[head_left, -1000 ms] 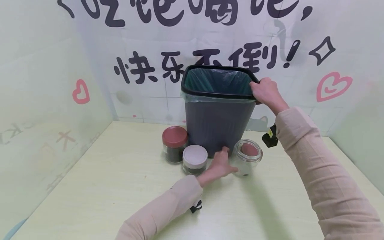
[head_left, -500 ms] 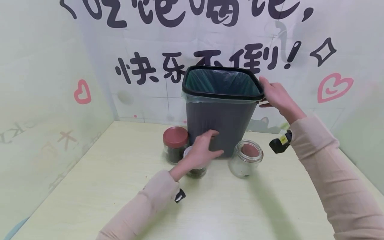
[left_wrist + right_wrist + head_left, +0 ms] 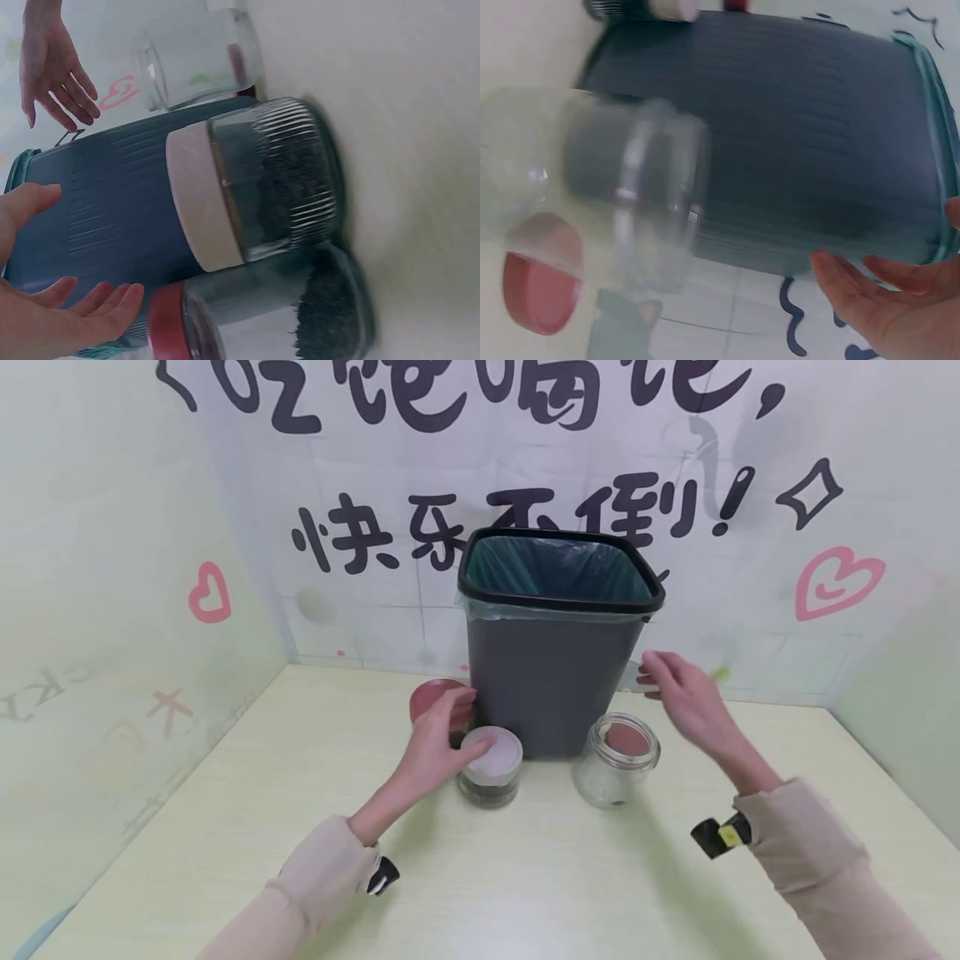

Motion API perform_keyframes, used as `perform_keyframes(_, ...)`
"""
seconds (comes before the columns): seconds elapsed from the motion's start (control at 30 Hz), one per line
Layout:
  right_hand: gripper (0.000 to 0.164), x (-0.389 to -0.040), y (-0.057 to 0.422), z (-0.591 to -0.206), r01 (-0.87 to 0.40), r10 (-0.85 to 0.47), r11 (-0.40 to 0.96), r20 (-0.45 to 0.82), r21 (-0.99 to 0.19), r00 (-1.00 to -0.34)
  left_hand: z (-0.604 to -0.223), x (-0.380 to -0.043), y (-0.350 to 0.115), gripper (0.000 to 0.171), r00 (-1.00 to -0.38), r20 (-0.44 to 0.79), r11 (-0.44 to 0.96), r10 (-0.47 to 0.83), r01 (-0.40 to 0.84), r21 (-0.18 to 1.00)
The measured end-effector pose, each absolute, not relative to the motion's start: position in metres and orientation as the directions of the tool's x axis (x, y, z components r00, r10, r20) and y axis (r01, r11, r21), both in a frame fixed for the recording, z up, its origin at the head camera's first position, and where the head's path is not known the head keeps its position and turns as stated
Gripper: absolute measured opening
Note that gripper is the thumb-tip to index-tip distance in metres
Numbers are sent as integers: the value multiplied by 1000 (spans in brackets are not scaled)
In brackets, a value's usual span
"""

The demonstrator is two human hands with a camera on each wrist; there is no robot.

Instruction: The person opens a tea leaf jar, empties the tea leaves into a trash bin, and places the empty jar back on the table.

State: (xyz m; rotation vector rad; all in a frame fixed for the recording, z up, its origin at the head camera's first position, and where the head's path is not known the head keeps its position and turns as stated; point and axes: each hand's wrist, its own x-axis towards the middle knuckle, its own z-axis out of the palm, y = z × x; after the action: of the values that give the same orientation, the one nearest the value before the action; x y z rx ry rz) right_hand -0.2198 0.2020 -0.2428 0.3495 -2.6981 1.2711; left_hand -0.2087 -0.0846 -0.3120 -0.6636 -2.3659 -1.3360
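Observation:
My left hand (image 3: 429,750) is over two lidded glass jars, its fingers and thumb spread in the left wrist view. One jar has a white lid (image 3: 501,752), a ribbed base and dark contents. Behind it stands a jar with a red lid (image 3: 429,695), partly hidden by the hand. Both stand in front of a dark grey trash bin (image 3: 551,685) lined with a green bag. My right hand (image 3: 688,700) hangs beside the bin's right side with loose fingers, holding nothing. Below it is a lidless glass jar (image 3: 600,779).
A red lid (image 3: 541,279) lies behind the lidless jar. The pale tabletop (image 3: 517,885) runs up to a back wall (image 3: 360,627) with printed lettering, and side walls close it in on left and right.
My right hand has let go of the bin's rim and come down. My left hand has moved left from the bin's base to over the lidded jars. Bin and jars keep their places.

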Motion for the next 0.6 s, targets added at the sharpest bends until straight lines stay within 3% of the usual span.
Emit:
perform_keyframes(0.13, 46, -213, 189, -267, -382, -188, 634, 345, -672, -919, -321, -204, -88, 55, -865, 450, 507, 223, 497, 704)
perform_keyframes(0.23, 41, -211, 177, -285, -435, -242, 601, 366, -671, -899, -328, -200, -88, 56, -884, 414, 538, 217, 462, 705)
perform_keyframes(0.6, 65, -213, 127, -330, -468, -402, 680, 247, -565, -882, -338, -195, -82, 70, -940, 273, 653, 205, 340, 677)
